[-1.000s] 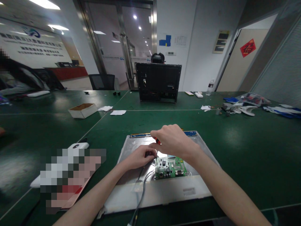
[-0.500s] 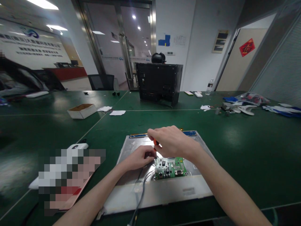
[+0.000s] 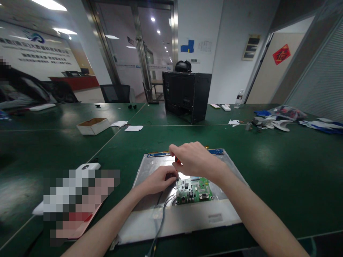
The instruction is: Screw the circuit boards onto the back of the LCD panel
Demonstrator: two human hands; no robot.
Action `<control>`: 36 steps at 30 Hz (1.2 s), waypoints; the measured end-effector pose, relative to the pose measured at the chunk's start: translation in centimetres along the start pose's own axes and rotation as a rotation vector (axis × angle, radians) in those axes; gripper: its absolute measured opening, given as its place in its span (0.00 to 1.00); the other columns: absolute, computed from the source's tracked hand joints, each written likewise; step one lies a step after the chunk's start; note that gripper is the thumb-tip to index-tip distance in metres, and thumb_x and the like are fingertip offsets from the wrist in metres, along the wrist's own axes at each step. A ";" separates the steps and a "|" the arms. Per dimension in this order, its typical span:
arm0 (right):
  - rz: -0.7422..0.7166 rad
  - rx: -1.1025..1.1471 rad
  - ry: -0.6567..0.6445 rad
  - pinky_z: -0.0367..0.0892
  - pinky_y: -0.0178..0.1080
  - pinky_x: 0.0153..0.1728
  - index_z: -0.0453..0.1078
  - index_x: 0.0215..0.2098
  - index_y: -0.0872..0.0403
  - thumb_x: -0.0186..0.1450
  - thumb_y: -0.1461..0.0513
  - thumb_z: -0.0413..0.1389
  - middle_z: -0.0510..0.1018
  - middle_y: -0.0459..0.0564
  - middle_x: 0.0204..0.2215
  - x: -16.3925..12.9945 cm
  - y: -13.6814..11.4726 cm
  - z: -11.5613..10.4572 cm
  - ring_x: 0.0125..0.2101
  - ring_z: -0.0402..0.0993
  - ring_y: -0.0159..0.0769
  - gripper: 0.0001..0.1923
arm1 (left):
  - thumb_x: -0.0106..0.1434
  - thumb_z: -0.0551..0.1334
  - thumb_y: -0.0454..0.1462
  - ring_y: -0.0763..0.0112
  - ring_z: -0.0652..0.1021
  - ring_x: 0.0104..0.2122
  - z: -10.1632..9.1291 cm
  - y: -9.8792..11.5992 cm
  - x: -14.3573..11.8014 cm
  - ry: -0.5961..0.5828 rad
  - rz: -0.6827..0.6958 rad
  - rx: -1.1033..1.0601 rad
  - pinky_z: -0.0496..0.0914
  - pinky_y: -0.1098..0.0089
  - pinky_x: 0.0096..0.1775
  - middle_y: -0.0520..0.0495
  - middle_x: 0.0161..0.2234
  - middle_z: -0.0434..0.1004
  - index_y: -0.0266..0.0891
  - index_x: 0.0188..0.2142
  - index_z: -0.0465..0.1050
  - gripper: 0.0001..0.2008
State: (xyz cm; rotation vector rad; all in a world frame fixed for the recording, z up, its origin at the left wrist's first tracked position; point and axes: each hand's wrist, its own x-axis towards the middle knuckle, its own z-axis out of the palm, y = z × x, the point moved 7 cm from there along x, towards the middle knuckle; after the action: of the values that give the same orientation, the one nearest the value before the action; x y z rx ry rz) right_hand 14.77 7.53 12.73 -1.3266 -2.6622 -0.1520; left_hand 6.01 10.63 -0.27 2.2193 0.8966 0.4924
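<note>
A small green circuit board [image 3: 194, 190] studded with dark and silvery parts sits on the bare metal back of a flat panel [image 3: 184, 214], which lies flat on the green counter [image 3: 281, 171]. The right hand [image 3: 197, 160] is curled shut around a screwdriver [image 3: 177, 161] with a red handle, of which only a sliver shows between the fingers [image 3: 177, 151]; its thin shaft points down to the board's far left corner, just below those fingers. The left hand [image 3: 158, 180] rests on the panel beside that same corner, its fingers bent and pinched close at the shaft's tip, though whether they grip anything is too small to tell. The board lies directly under and just nearer than both hands. A grey cable [image 3: 160, 225] runs from the board's left edge, beneath the left wrist, toward the near edge of the panel. Well beyond the left hand, an open cardboard box [image 3: 93, 125] stands on the counter; its contents are not visible.
</note>
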 end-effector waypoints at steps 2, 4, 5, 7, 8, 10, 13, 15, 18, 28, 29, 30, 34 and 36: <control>-0.040 0.031 0.003 0.45 0.37 0.22 0.66 0.46 0.55 0.63 0.62 0.54 0.81 0.50 0.34 -0.2 -0.4 -0.1 0.28 0.73 0.35 0.13 | 0.60 0.55 0.32 0.67 0.74 0.31 0.0 0.2 0.1 0.019 0.021 0.013 0.68 0.69 0.35 0.49 0.29 0.75 0.37 0.32 0.71 0.06; -0.079 0.061 0.010 0.45 0.37 0.22 0.65 0.46 0.55 0.61 0.63 0.55 0.81 0.50 0.37 -0.5 -0.7 -0.3 0.30 0.73 0.35 0.14 | 0.59 0.55 0.31 0.67 0.73 0.31 0.0 0.4 0.1 0.028 0.036 0.030 0.67 0.70 0.35 0.50 0.28 0.74 0.38 0.30 0.70 0.06; -0.092 0.067 0.012 0.46 0.37 0.22 0.65 0.45 0.54 0.61 0.64 0.55 0.81 0.49 0.37 -0.5 -0.8 -0.4 0.30 0.74 0.35 0.13 | 0.59 0.54 0.31 0.66 0.73 0.31 0.0 0.5 0.1 0.030 0.042 0.040 0.67 0.70 0.35 0.50 0.28 0.74 0.38 0.30 0.69 0.06; -0.090 0.056 0.010 0.45 0.36 0.22 0.66 0.43 0.53 0.62 0.62 0.56 0.80 0.48 0.37 -0.6 -0.9 -0.5 0.30 0.74 0.35 0.11 | 0.59 0.54 0.30 0.66 0.73 0.32 0.0 0.9 0.1 0.038 0.053 0.073 0.68 0.69 0.36 0.50 0.28 0.73 0.38 0.30 0.69 0.06; -0.073 0.043 0.003 0.45 0.36 0.22 0.67 0.43 0.53 0.63 0.59 0.56 0.81 0.48 0.36 -0.5 -0.7 -0.4 0.29 0.74 0.35 0.10 | 0.59 0.54 0.30 0.66 0.73 0.32 0.0 1.0 0.1 0.042 0.059 0.095 0.68 0.69 0.36 0.49 0.29 0.74 0.38 0.31 0.69 0.07; -0.012 0.012 -0.011 0.45 0.36 0.23 0.69 0.42 0.52 0.65 0.53 0.56 0.81 0.49 0.32 -0.3 -0.3 -0.3 0.29 0.73 0.36 0.13 | 0.61 0.53 0.30 0.65 0.74 0.34 0.0 1.3 -0.1 0.051 0.063 0.149 0.68 0.67 0.38 0.47 0.32 0.75 0.38 0.32 0.69 0.08; 0.062 -0.022 -0.022 0.47 0.36 0.25 0.72 0.40 0.51 0.67 0.49 0.54 0.80 0.50 0.29 0.0 0.3 -0.1 0.29 0.73 0.36 0.15 | 0.64 0.52 0.31 0.63 0.74 0.36 0.1 1.1 -0.2 0.041 0.050 0.218 0.68 0.65 0.40 0.45 0.36 0.75 0.38 0.35 0.70 0.09; 0.070 -0.039 -0.015 0.46 0.36 0.25 0.72 0.40 0.51 0.68 0.52 0.53 0.79 0.50 0.28 0.1 0.4 0.0 0.28 0.72 0.35 0.12 | 0.64 0.51 0.32 0.62 0.74 0.36 0.4 0.8 -0.2 0.021 0.045 0.232 0.69 0.64 0.40 0.44 0.37 0.75 0.38 0.36 0.70 0.09; 0.041 -0.046 0.000 0.44 0.37 0.24 0.70 0.43 0.53 0.67 0.58 0.52 0.80 0.51 0.30 0.1 0.2 0.0 0.27 0.71 0.34 0.10 | 0.65 0.51 0.32 0.62 0.74 0.37 0.5 0.6 -0.2 0.012 0.047 0.222 0.69 0.63 0.41 0.44 0.38 0.75 0.38 0.37 0.69 0.09; -0.037 0.017 0.016 0.44 0.37 0.22 0.66 0.41 0.55 0.62 0.62 0.55 0.80 0.50 0.34 -0.3 -0.2 -0.3 0.29 0.73 0.35 0.09 | 0.66 0.50 0.33 0.61 0.74 0.36 0.6 0.5 0.0 0.004 0.044 0.204 0.68 0.62 0.39 0.43 0.38 0.75 0.39 0.36 0.67 0.08; -0.024 0.006 0.015 0.44 0.37 0.22 0.67 0.41 0.54 0.63 0.60 0.56 0.80 0.50 0.33 -0.3 -0.1 -0.3 0.29 0.74 0.35 0.09 | 0.66 0.50 0.33 0.60 0.74 0.36 0.6 0.5 -0.1 0.001 0.040 0.217 0.68 0.62 0.39 0.43 0.38 0.75 0.39 0.36 0.67 0.08; -0.004 -0.004 0.010 0.44 0.37 0.23 0.67 0.41 0.54 0.64 0.57 0.56 0.80 0.50 0.32 -0.2 0.0 -0.2 0.29 0.74 0.36 0.10 | 0.66 0.50 0.34 0.60 0.74 0.36 0.6 0.5 -0.1 -0.001 0.035 0.228 0.68 0.62 0.39 0.43 0.38 0.75 0.39 0.36 0.68 0.09; 0.083 -0.043 0.002 0.44 0.37 0.24 0.70 0.38 0.53 0.66 0.48 0.54 0.80 0.51 0.29 0.1 0.6 0.1 0.28 0.74 0.37 0.17 | 0.65 0.50 0.32 0.61 0.73 0.36 0.4 0.7 -0.3 0.007 0.018 0.251 0.67 0.64 0.38 0.44 0.36 0.74 0.39 0.35 0.67 0.08; 0.092 -0.055 0.006 0.44 0.37 0.24 0.71 0.38 0.53 0.67 0.51 0.53 0.80 0.52 0.28 0.2 0.6 0.1 0.28 0.74 0.37 0.14 | 0.64 0.50 0.32 0.61 0.73 0.36 0.4 0.6 -0.3 0.009 0.019 0.255 0.66 0.64 0.38 0.44 0.36 0.74 0.39 0.36 0.67 0.08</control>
State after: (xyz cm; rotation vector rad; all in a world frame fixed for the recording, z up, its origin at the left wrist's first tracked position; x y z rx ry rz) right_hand 15.15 8.10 12.65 -1.4592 -2.6043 -0.2178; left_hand 6.36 9.90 -0.15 2.4586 0.9908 0.4164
